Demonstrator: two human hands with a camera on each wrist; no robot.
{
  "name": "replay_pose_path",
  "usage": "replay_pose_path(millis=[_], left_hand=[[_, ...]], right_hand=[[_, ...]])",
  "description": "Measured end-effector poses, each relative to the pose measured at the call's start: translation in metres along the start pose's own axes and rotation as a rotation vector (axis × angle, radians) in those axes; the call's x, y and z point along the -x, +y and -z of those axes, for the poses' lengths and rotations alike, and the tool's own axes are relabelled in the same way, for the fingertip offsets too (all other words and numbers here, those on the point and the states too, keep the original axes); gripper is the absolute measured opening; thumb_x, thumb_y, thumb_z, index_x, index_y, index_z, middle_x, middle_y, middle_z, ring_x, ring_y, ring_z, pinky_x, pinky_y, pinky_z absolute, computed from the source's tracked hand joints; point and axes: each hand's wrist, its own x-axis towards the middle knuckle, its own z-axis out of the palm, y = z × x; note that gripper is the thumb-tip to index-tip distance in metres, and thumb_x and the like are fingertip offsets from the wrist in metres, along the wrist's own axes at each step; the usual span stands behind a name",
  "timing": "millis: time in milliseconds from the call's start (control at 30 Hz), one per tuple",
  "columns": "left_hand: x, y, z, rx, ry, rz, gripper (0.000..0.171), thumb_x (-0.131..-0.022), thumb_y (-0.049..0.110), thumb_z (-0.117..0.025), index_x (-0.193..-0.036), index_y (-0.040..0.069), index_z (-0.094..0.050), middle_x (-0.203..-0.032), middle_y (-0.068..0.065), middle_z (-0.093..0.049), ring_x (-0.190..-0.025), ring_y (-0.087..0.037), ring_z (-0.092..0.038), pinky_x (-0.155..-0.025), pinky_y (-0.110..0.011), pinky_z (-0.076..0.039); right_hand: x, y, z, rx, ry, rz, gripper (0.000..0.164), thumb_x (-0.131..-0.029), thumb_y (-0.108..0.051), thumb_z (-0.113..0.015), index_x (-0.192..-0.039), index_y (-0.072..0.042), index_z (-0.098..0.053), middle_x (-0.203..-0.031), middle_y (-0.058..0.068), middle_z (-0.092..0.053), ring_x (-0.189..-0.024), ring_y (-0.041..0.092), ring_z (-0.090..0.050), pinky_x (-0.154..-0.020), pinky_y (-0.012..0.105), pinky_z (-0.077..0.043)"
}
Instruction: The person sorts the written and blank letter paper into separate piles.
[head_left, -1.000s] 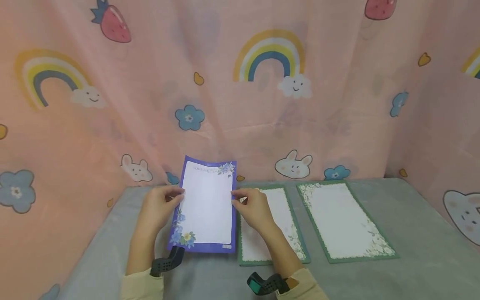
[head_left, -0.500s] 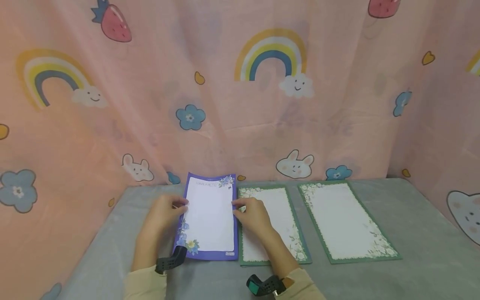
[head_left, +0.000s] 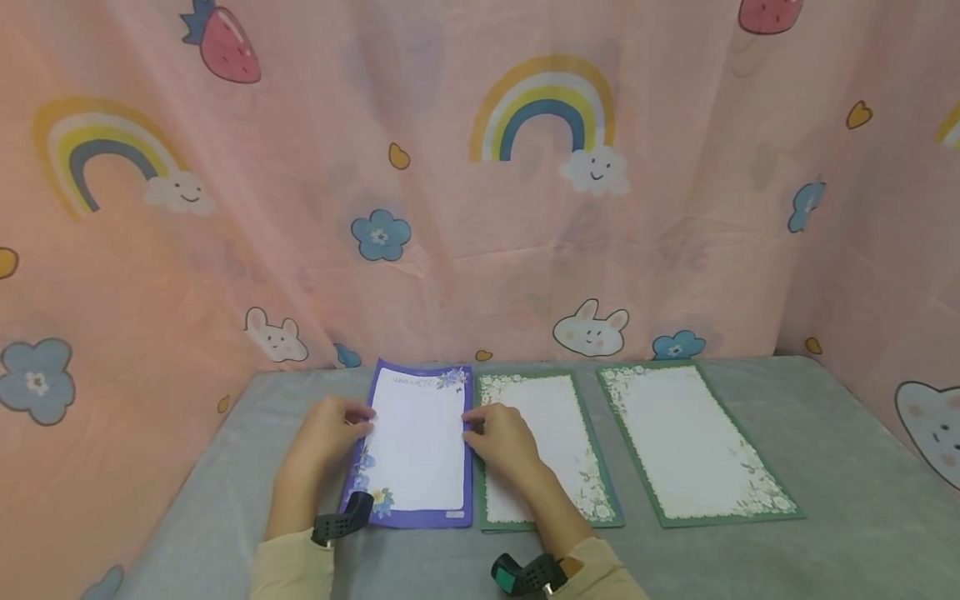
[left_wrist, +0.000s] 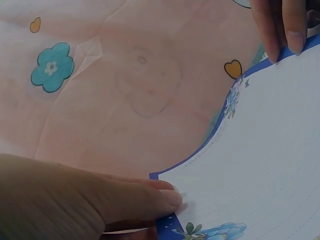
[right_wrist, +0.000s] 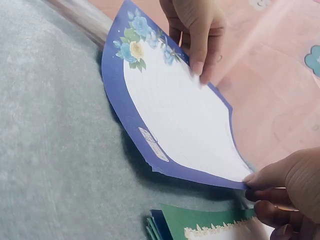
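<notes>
Between both hands is a sheet of paper (head_left: 417, 442) with a purple-blue border, blue flowers in two corners and a white middle. My left hand (head_left: 322, 433) pinches its left edge, thumb on the printed face, as the left wrist view shows with the thumb over the blue border (left_wrist: 167, 227). My right hand (head_left: 504, 437) pinches the right edge between thumb and fingers. In the right wrist view the sheet (right_wrist: 170, 110) bows, with a shadow under its near edge, so it stands slightly off the grey cloth. Some fingers are hidden behind the paper.
A green-bordered stack of sheets (head_left: 555, 417) lies under and beside my right forearm. Farther right lies another green-bordered sheet (head_left: 701, 442), slightly slanted. Grey cloth (head_left: 847, 467) covers the table, and a pink patterned curtain (head_left: 465, 275) hangs behind it.
Both hands have lowered the purple-bordered sheet toward the table, its top edge dropping from against the curtain to about the table's back edge. The green-bordered sheets stay put.
</notes>
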Motion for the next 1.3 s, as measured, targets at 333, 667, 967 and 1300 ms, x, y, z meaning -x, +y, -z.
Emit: replay_pose_path(millis=[333, 667, 967, 1300], left_hand=[[-0.004, -0.011, -0.006, -0.022, -0.012, -0.017, 0.019, -0.091, 0.004, -0.068, -0.107, 0.000, -0.076, -0.100, -0.015, -0.074, -0.089, -0.023, -0.065, -0.089, -0.048, -0.056], [-0.011, -0.025, -0.017, -0.029, -0.029, 0.008, 0.018, -0.090, 0.007, -0.070, -0.106, 0.003, -0.076, -0.099, -0.013, -0.073, -0.091, -0.023, -0.065, -0.089, -0.048, -0.055], [-0.010, -0.027, -0.018, -0.011, -0.048, 0.036, 0.022, -0.086, 0.008, -0.075, -0.107, 0.002, -0.074, -0.097, -0.014, -0.069, -0.085, -0.023, -0.062, -0.078, -0.042, -0.055], [-0.012, -0.028, -0.018, -0.026, -0.052, 0.063, 0.026, -0.085, 0.013, -0.077, -0.109, 0.002, -0.072, -0.100, -0.015, -0.069, -0.087, -0.024, -0.062, -0.081, -0.045, -0.055]], right_hand=[[0.002, 0.000, -0.006, 0.025, -0.027, -0.041, 0.025, -0.088, -0.014, -0.076, -0.113, -0.008, -0.077, -0.111, 0.009, -0.077, -0.102, 0.023, -0.072, -0.087, 0.041, -0.058], [0.003, 0.002, -0.008, 0.067, -0.006, -0.006, 0.026, -0.087, -0.016, -0.077, -0.112, -0.009, -0.077, -0.105, 0.007, -0.078, -0.092, 0.018, -0.070, -0.077, 0.036, -0.057], [0.004, 0.001, -0.011, 0.137, 0.009, 0.033, 0.025, -0.087, -0.019, -0.078, -0.110, -0.009, -0.078, -0.108, 0.007, -0.077, -0.102, 0.025, -0.073, -0.085, 0.041, -0.059], [0.005, 0.002, -0.014, 0.207, 0.030, 0.050, 0.025, -0.086, -0.023, -0.079, -0.107, -0.010, -0.079, -0.102, 0.006, -0.073, -0.094, 0.020, -0.069, -0.079, 0.038, -0.058]])
